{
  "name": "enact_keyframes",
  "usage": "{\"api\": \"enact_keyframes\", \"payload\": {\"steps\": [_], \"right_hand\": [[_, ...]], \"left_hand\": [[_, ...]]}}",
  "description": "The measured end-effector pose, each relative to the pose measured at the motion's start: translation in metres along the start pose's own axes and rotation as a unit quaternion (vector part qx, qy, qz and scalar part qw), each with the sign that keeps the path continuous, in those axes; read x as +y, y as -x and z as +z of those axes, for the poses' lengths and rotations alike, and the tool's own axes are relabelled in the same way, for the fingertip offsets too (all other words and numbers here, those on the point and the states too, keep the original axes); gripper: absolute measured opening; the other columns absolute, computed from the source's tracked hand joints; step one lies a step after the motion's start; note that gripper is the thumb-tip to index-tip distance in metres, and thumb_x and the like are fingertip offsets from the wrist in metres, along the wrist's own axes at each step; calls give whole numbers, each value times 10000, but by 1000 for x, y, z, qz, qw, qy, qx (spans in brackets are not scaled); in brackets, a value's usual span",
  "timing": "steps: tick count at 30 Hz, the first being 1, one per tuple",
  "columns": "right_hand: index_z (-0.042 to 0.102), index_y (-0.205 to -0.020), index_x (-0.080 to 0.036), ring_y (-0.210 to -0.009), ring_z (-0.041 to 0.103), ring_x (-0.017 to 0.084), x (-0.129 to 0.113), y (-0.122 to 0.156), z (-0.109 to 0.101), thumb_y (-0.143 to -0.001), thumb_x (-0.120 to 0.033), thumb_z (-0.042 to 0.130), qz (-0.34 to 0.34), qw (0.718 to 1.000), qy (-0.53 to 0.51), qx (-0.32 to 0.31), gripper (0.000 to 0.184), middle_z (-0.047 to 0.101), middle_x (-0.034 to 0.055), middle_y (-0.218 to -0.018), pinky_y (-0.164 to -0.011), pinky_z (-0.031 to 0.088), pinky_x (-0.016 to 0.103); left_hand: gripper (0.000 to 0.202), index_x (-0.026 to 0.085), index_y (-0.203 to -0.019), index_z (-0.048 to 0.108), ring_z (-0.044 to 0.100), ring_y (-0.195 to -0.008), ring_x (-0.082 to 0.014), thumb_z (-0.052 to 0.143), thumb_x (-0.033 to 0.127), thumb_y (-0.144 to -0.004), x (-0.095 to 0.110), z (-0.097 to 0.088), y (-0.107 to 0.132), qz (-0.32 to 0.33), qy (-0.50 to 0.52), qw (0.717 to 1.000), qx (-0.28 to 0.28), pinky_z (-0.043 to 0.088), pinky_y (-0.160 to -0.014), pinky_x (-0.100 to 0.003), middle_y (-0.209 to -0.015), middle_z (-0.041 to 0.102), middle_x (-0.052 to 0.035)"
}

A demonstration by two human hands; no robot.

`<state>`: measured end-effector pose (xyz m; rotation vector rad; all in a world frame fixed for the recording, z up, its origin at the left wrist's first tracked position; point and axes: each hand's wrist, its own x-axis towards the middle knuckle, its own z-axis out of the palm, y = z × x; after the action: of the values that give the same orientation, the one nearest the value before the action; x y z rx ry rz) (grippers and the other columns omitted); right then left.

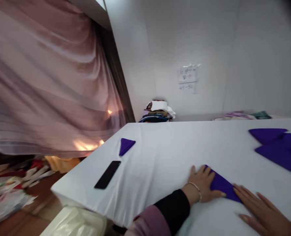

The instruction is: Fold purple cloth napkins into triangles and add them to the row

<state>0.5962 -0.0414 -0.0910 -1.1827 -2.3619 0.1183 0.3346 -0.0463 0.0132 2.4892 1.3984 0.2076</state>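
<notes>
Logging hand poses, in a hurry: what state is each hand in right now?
Left hand: open, palm flat on the folded purple napkin.
Right hand: open, flat on the white table, fingertips at the napkin's edge.

Taped on pale grey wall (234,49), small white paper notice (187,78): handwritten, upper lines too blurred to read, bottom line apparently "45-50". Nothing else legible anywhere.

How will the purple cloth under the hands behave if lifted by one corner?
Probably floppy: the purple cloth lies flat in thin folds under the left hand and right hand, so it would likely droop and unfold. Being thin, it seems light. Pushed, it may drag the white table cover.
</notes>
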Motion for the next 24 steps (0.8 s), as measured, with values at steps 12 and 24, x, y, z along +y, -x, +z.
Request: {"api": "enact_keyframes", "payload": {"steps": [12, 24], "right_hand": [[114, -1433, -267, -1370, 104, 254, -57, -27, -73, -897, -546, 312, 28, 978, -34, -203, 636, 132, 39, -1496, -1099, 83, 514], [106, -1440, -242, -1367, 109, 278, -61, -31, -81, -874, -575, 348, 30, 979, -67, -193, 700, 130, 80, -1498, -1093, 63, 531]], "left_hand": [[756, 180, -1415, 155, 83, -1378, -237, 232, 651, -828, -28, -9, 53, -86, -59, 994, -35, 54, -1110, -488, -1495, 99, -33], [687, 160, -1397, 246, 144, -1366, -223, 244, 580, -854, -32, -45, 21, -169, -47, 984, 24, 147, -1098, -476, -1479, 186, -66]]}}
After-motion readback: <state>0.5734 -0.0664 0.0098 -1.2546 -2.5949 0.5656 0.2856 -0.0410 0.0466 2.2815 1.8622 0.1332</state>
